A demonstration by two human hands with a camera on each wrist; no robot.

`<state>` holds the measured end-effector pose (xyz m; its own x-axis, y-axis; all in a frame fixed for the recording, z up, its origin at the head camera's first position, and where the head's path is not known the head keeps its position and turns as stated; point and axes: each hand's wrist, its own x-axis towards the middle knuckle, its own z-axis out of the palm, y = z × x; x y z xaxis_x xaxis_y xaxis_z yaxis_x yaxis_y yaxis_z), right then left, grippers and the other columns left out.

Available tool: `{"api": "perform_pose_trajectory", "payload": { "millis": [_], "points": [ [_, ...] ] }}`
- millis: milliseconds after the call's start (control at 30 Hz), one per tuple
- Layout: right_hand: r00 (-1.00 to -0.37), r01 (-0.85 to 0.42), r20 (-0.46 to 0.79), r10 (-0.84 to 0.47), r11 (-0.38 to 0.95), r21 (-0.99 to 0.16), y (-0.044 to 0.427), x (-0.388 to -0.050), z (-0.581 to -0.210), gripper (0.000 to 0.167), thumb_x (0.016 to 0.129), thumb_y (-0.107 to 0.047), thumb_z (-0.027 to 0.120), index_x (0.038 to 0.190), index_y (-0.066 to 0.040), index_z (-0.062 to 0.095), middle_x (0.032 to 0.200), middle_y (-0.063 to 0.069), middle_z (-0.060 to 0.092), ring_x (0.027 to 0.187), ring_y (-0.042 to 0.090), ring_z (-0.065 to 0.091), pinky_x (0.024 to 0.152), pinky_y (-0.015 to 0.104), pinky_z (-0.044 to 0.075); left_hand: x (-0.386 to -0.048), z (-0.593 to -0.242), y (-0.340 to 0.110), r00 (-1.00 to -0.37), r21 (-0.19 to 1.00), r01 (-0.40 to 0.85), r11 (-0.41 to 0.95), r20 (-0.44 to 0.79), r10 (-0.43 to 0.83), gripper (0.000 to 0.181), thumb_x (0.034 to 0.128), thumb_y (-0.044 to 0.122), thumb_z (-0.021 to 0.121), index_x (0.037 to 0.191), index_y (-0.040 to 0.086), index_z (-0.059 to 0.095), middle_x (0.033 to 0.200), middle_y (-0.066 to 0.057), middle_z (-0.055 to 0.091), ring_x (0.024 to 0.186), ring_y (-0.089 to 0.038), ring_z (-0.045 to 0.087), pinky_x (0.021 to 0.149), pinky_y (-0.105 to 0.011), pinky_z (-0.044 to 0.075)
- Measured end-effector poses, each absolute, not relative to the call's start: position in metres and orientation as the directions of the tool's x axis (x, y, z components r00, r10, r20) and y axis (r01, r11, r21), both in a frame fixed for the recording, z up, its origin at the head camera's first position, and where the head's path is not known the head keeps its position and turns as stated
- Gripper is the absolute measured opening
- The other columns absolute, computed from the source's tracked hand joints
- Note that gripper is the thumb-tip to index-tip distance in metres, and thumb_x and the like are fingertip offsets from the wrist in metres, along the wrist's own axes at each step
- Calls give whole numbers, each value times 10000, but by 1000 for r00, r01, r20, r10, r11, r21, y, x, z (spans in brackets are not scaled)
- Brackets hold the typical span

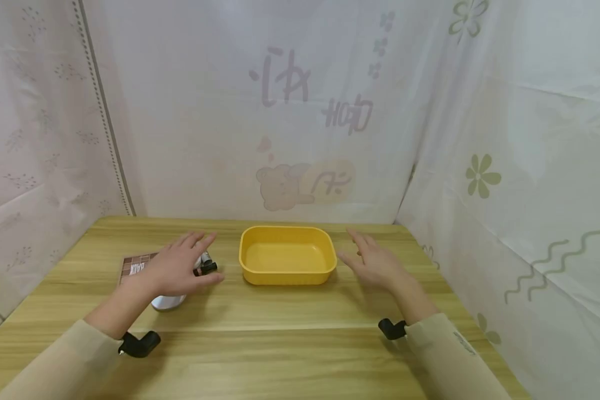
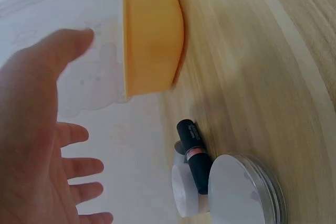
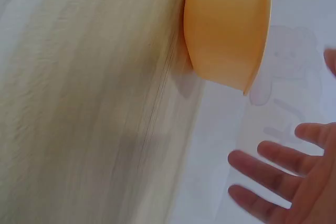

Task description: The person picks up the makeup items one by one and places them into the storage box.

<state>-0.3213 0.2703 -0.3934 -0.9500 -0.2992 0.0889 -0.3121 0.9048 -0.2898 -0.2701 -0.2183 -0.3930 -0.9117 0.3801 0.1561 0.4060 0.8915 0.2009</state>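
A yellow bin (image 1: 287, 278) stands on the wooden table between both hands. My left hand (image 1: 180, 270) hovers with fingers spread over a group of small items left of the bin, partly covering them. Those items include a black tube with a pink band (image 2: 195, 153), a white round jar (image 2: 185, 190) and a clear-edged round container (image 2: 236, 192). My right hand (image 1: 377, 266) is raised just right of the bin, fingers spread, holding nothing. In the right wrist view the bin (image 3: 226, 30) stands apart from the fingers.
A brown card with printed letters (image 1: 136, 265) lies under the left forearm. Printed curtains (image 1: 205, 111) hang behind the table and at both sides. Wooden surface (image 1: 280, 355) stretches in front of the bin. Each wrist wears a black device.
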Motion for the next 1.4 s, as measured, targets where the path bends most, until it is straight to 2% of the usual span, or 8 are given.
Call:
{"api": "perform_pose_trajectory", "payload": {
  "millis": [167,500,767,900,1100,1200,1300,1400],
  "points": [
    [-959,-281,68,-275,891,-357,264,-342,-392,879,1093,-762,351,1767,-212,224,1624,192,535,1404,416,609,1152,682,466,-271,-390,-221,-906,236,417,877,177,383,939,1022,672,652,1704,84,387,1700,-283,411,1526,-562,440,1185,-756,397],
    [-961,-257,12,-276,874,-414,241,-384,-405,689,1160,-525,439,1733,-162,321,1469,191,666,1321,391,658,1136,630,502,-272,-389,-222,-902,258,427,867,185,389,833,1055,570,678,1667,53,448,1687,-280,434,1522,-551,451,1192,-729,411],
    [-963,-258,17,-270,896,-361,224,-400,-415,608,1167,-467,415,1706,-187,399,1454,179,703,1324,376,680,1150,610,506,-272,-389,-220,-897,259,437,862,201,394,732,1067,499,689,1615,42,524,1668,-295,453,1510,-553,463,1183,-731,418],
    [-967,-244,19,-255,897,-368,216,-400,-413,581,1171,-431,415,1711,-219,397,1450,160,698,1318,374,663,1171,600,480,-272,-388,-219,-898,264,435,861,199,392,718,1066,485,695,1605,39,536,1664,-294,459,1507,-551,468,1176,-731,425],
    [-956,-282,32,-292,884,-373,208,-399,-410,579,1173,-342,411,1727,-179,360,1712,166,474,1560,436,469,1301,613,339,-272,-390,-221,-903,281,426,860,191,385,697,1073,448,692,1618,47,522,1680,-290,439,1520,-543,455,1176,-732,425],
    [-954,-292,41,-298,884,-365,207,-399,-413,575,1166,-302,421,1719,-151,375,1738,171,430,1597,441,416,1315,610,316,-272,-392,-223,-904,285,424,859,188,384,690,1077,429,689,1624,46,513,1686,-290,429,1524,-544,448,1177,-734,422],
    [-955,-289,46,-292,889,-355,207,-401,-417,570,1153,-267,433,1711,-155,397,1705,179,480,1494,418,544,1246,592,419,-272,-392,-223,-904,289,425,858,187,385,686,1079,423,686,1625,46,510,1684,-292,428,1522,-546,450,1176,-734,424],
    [-964,-261,43,-262,901,-346,205,-401,-419,572,1143,-261,449,1710,-199,407,1649,173,553,1169,354,687,1022,526,542,-272,-390,-224,-903,296,428,854,192,385,690,1079,428,682,1625,43,510,1678,-294,436,1518,-544,457,1175,-730,430]
  ]
}}
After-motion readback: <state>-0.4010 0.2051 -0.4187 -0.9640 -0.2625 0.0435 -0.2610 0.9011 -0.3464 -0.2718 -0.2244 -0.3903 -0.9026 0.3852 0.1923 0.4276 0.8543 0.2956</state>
